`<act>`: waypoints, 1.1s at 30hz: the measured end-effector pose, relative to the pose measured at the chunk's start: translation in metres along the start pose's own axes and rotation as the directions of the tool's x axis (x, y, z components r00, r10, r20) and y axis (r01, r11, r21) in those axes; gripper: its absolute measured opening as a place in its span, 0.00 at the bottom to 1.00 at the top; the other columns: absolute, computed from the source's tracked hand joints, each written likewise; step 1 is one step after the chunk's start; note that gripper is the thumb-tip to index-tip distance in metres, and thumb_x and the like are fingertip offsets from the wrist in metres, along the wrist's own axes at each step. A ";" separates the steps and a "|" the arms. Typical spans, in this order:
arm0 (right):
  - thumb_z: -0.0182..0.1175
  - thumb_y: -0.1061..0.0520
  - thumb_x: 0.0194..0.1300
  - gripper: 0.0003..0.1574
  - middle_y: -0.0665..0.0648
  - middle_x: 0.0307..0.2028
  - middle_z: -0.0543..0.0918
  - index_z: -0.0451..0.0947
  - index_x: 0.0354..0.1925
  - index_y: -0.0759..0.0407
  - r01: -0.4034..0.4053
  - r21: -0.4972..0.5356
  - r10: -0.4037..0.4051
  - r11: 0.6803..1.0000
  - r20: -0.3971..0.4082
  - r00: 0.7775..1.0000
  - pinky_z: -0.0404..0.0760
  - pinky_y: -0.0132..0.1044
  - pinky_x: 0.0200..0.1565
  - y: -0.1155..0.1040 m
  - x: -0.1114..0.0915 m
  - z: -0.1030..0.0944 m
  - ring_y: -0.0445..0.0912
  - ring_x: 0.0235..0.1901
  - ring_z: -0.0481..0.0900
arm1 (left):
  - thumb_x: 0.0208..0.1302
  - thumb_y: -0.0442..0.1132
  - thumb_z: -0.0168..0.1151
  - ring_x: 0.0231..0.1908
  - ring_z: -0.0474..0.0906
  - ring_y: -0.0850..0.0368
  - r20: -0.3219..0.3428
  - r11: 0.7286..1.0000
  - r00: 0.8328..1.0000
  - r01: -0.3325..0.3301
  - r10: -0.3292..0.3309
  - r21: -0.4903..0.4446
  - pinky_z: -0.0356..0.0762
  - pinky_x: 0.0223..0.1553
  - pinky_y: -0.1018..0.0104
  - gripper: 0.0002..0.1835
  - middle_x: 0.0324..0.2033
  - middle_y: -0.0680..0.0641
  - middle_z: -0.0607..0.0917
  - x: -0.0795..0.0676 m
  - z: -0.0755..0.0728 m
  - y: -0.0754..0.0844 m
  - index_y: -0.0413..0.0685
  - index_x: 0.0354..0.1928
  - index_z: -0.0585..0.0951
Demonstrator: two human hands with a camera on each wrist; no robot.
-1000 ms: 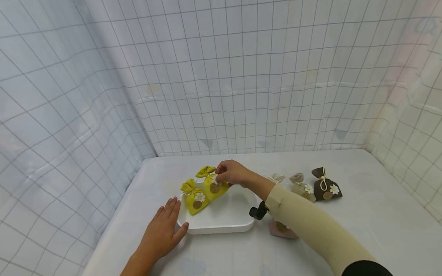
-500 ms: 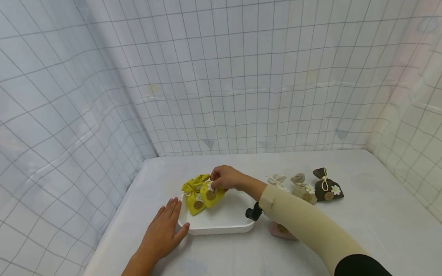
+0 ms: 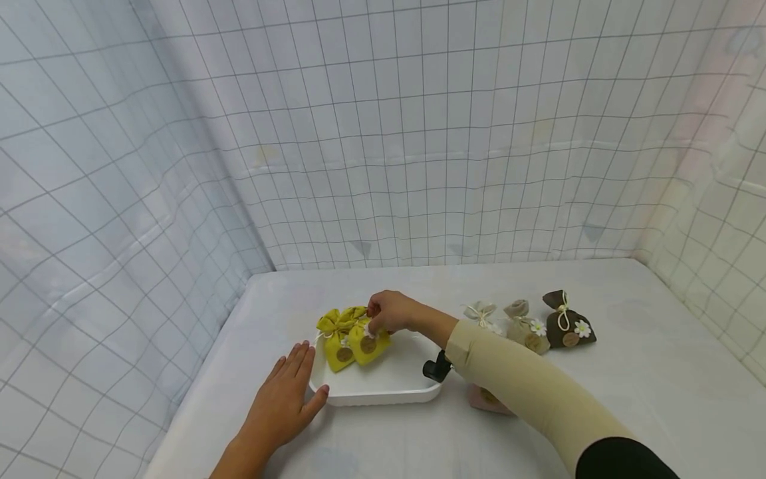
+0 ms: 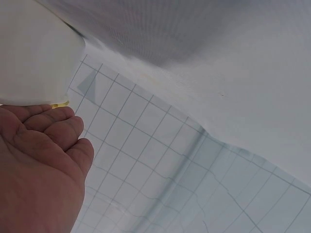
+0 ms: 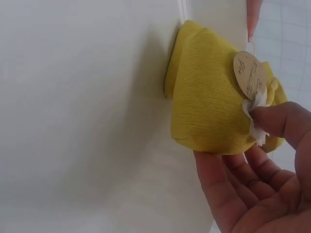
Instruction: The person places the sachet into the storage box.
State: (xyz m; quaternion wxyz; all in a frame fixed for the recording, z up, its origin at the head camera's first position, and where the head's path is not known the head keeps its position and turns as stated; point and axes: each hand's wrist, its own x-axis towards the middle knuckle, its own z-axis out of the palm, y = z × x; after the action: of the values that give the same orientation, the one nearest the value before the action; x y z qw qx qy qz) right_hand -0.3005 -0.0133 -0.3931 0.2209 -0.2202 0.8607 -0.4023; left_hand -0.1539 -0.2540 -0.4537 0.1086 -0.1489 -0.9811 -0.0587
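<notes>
My right hand (image 3: 395, 313) pinches a small yellow drawstring pouch (image 3: 370, 346) over the left part of a white tray (image 3: 397, 379). In the right wrist view, the thumb presses on the pouch's white flower beside a round tag (image 5: 249, 75), with the fingers beneath the cloth. A second yellow pouch (image 3: 336, 358) leans against the tray's left end, right beside the held one and partly hidden by it. With fingers straight, my left hand (image 3: 281, 402) lies along the tray's left rim; the left wrist view shows its fingertips at the tray's side (image 4: 39, 53).
Right of the tray on the white table (image 3: 383, 439) lie a pale pouch (image 3: 481, 313), a beige pouch (image 3: 528, 332) and a dark brown pouch (image 3: 571, 329). A pink pouch (image 3: 487, 401) is partly hidden under the right forearm. Grid-patterned curtains (image 3: 419, 166) enclose the table's back and sides.
My right hand has come down and slightly left, bringing the held yellow pouch up against the other one. The left hand has stayed at the tray's rim.
</notes>
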 end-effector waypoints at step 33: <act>0.70 0.54 0.62 0.17 0.53 0.40 0.82 0.78 0.46 0.58 0.076 0.007 -0.076 0.997 -0.025 0.997 0.83 0.40 0.40 -0.003 -0.039 -0.046 0.47 0.40 0.81 | 0.69 0.56 0.58 0.72 0.58 0.40 -0.001 1.000 1.000 0.009 -0.009 0.001 0.56 0.69 0.42 0.41 0.71 0.35 0.64 0.000 -0.003 0.002 0.32 0.71 0.64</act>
State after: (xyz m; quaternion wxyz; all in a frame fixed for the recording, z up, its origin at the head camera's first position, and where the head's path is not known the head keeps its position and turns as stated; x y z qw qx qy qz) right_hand -0.2941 0.0337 -0.3562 0.1957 -0.2468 0.8529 -0.4163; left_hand -0.1527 -0.2521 -0.4508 0.1090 -0.1446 -0.9817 -0.0586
